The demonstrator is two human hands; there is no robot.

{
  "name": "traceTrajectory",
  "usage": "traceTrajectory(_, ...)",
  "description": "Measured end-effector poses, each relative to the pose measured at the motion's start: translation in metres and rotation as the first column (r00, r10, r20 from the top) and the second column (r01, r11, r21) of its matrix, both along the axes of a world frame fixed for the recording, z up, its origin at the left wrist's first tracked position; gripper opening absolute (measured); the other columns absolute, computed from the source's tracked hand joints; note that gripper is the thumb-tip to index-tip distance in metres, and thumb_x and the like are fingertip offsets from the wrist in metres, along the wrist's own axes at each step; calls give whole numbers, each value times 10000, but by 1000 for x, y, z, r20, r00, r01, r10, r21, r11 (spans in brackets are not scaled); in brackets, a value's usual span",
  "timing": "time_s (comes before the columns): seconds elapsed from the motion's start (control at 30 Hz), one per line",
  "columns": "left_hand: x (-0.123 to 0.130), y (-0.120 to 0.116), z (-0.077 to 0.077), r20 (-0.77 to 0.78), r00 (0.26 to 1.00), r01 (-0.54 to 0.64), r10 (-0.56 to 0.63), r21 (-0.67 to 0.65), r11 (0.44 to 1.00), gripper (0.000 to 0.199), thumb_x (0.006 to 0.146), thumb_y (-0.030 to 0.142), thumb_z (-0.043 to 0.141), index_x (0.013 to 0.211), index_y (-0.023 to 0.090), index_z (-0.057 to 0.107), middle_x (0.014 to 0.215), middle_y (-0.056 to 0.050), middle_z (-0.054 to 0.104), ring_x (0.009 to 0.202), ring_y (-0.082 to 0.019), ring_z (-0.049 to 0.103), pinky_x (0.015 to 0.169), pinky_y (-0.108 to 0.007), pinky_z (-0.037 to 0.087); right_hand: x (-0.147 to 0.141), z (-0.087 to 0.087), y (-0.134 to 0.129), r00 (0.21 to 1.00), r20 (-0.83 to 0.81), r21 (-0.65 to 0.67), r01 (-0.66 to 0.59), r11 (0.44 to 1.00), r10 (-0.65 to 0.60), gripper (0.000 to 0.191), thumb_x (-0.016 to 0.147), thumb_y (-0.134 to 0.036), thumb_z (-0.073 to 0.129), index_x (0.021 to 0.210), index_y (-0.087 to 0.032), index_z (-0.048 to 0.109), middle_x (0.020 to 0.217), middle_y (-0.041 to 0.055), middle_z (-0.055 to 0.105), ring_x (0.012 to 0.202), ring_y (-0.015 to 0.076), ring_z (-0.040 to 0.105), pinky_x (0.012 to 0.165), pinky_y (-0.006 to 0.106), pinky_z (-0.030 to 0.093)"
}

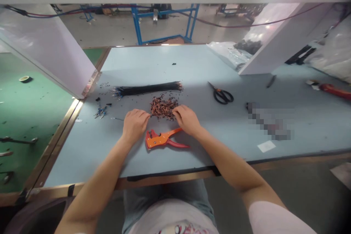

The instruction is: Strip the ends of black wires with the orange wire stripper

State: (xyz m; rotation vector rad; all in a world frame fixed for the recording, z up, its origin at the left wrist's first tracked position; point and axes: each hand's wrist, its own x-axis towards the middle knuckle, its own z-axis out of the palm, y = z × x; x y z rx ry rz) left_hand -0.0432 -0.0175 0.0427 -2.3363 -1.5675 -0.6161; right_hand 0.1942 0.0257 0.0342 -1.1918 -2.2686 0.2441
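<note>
Head-worn view, forward and down

No txt, nos., brand or sign legible.

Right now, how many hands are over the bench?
2: the left hand, left of the copper scraps; the right hand, at their right edge near the stripper. No others show.
</note>
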Motion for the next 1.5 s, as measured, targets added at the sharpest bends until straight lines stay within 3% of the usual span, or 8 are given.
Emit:
traceTrajectory(0.37,-2,1,1,-2,999,-34,34,4,999,213,916,248,455,867,203,658,871,-30,683,848,-210,571,747,-349,369,2,-1,4,997,70,1,17,1000,-17,195,928,-206,408,876,-170,593,854,87,620,791,209,526,719,304,365)
traceTrajectory(0.6,-20,8,3,-25,990,-137,137,-2,991,228,914,262,451,870,211,669,871,-39,688,902,-236,562,786,-376,356,15,-2,20,979,66,-6,191,981,-191,187,903,-197,425,898,-158,609,885,108,652,831,235,557,729,322,375)
traceTrajectory(0.87,-47,17,3,-42,968,-250,247,-71,966,239,905,267,454,902,223,688,922,-53,695,973,-262,536,851,-412,362,25,-10,31,958,32,8,286,958,-286,223,891,-228,400,884,-155,611,846,119,648,749,234,565,660,317,376)
traceTrajectory(1.07,-55,22,-4,-122,961,-267,247,-181,947,229,901,268,461,920,235,687,905,-57,692,980,-259,541,840,-402,375,27,-15,35,958,26,3,287,958,-287,243,884,-230,383,872,-147,611,841,132,645,768,242,569,677,328,392)
traceTrajectory(1.23,-54,23,-5,-126,947,-315,295,-182,932,196,877,255,500,973,225,669,922,-78,663,972,-236,551,841,-373,389,28,-17,37,960,18,6,280,960,-280,230,877,-218,397,869,-144,615,840,130,650,770,239,573,681,325,392)
traceTrajectory(1.5,-54,22,-1,-133,961,-267,241,-230,936,184,851,202,511,889,212,690,911,-71,670,990,-253,536,841,-388,377,29,-16,38,948,75,9,310,951,-310,250,876,-221,395,888,-134,628,859,138,663,772,242,577,675,325,392)
